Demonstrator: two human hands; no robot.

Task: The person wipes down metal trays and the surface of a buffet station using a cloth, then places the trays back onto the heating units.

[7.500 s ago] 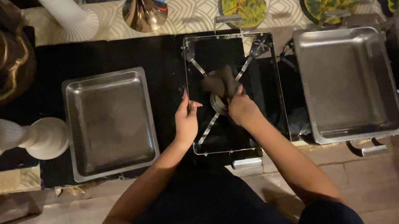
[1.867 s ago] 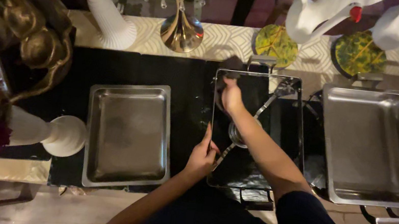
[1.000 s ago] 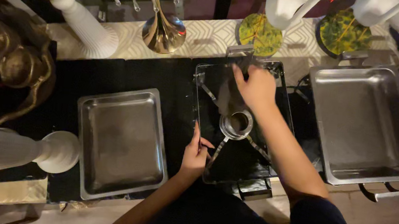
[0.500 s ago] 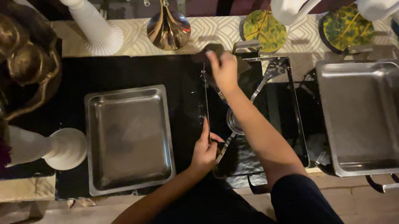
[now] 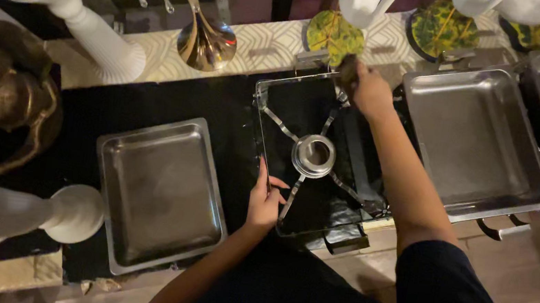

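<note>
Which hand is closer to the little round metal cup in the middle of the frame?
Left. The left hand grips the frame's edge just beside the round metal cup; the right hand is at the far rim.

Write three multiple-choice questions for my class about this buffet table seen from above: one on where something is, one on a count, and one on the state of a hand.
1. Where does the left hand rest?
A. on the near left rim of the open frame stand
B. inside the loose steel pan
C. on the gold vase

2. How many rectangular steel pans show?
A. one
B. three
C. five

3. What is the right hand doing?
A. lying flat and empty
B. gripping a dark cloth at the stand's far edge
C. lifting the round burner cup

Answers: 1 A, its fingers lie along that rim. 2 B, one left of the stand, two on the right. 3 B, the cloth is bunched in its fingers.
</note>
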